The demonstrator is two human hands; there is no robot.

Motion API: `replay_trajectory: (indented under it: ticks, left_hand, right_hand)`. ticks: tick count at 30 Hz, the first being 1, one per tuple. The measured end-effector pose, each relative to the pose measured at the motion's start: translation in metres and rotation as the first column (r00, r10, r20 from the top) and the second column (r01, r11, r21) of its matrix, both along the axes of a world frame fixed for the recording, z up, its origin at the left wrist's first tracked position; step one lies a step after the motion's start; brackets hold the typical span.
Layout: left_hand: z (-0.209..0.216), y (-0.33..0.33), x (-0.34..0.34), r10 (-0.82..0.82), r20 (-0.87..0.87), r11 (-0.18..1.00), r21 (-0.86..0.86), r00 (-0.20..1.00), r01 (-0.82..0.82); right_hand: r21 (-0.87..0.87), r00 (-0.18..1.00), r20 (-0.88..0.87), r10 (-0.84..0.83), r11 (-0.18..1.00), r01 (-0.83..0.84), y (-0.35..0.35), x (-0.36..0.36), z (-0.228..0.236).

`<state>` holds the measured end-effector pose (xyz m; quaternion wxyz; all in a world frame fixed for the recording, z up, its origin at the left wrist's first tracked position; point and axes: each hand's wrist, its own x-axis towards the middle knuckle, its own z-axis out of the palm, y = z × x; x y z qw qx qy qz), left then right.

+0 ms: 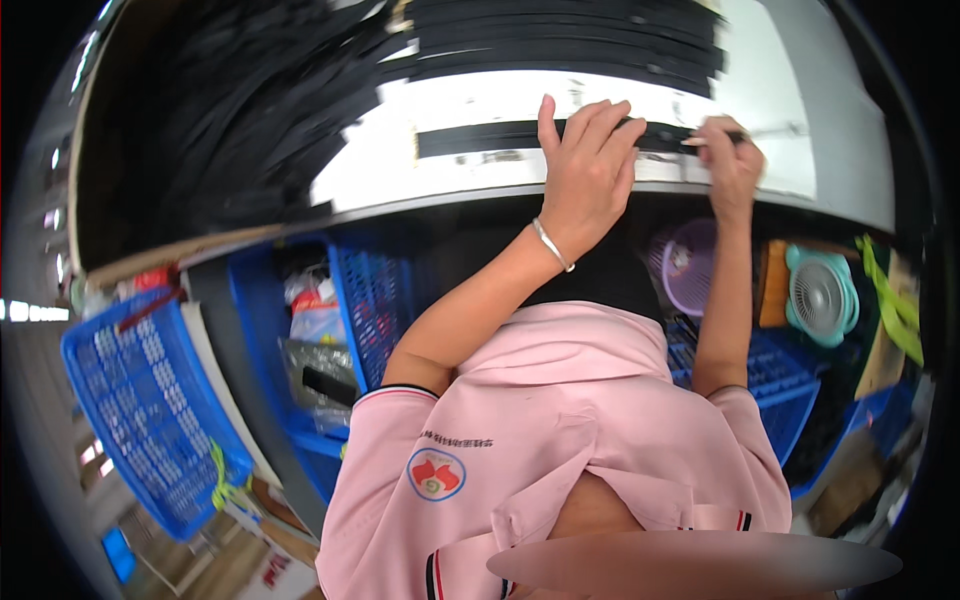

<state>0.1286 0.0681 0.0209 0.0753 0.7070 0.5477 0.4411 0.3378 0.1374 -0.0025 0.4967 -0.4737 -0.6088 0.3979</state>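
My left hand (592, 170) lies with fingers spread on a long black strip (480, 139) near the front edge of the white work surface (385, 178). At the strip's right end, my right hand (733, 168) is closed around a slim pen-like stick (692, 142), its pale tip pointing left over the strip. Its exact kind is too small to make out. Beyond the hands, several more black strips (560, 45) are laid side by side. Faint dark marks show on the white surface around the single strip.
A heap of loose black strips (220, 120) covers the left of the table. Below the edge are blue crates (160, 400), another blue crate (370, 310) with bagged items, a purple basket (690, 285) and a small turquoise fan (822, 295).
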Motion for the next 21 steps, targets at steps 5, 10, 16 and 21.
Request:
replay_trajectory:
  ticks: [5, 10, 16, 21]
  left_hand:
    - [-0.006, -0.067, -0.106, 0.274, -0.246, 0.951, -0.076, 0.930, -0.301]
    - [-0.007, -0.127, -0.216, 0.488, -0.557, 0.827, 0.048, 0.672, -0.561]
    - [-0.006, -0.128, -0.261, 0.496, -0.587, 0.840, 0.138, 0.640, -0.525]
    - [0.005, -0.086, -0.223, 0.434, -0.516, 0.891, 0.128, 0.738, -0.435]
  right_hand:
    - [0.040, 1.000, -0.007, 0.012, 0.999, -0.011, -0.004, -0.017, 0.010]
    - [0.214, 0.895, 0.441, -0.058, 0.976, -0.042, 0.002, -0.027, 0.013]
    - [0.435, 0.653, 0.693, -0.306, 0.899, -0.040, 0.027, -0.050, 0.012]
    - [0.488, 0.641, 0.652, -0.405, 0.871, 0.054, 0.046, -0.061, 0.005]
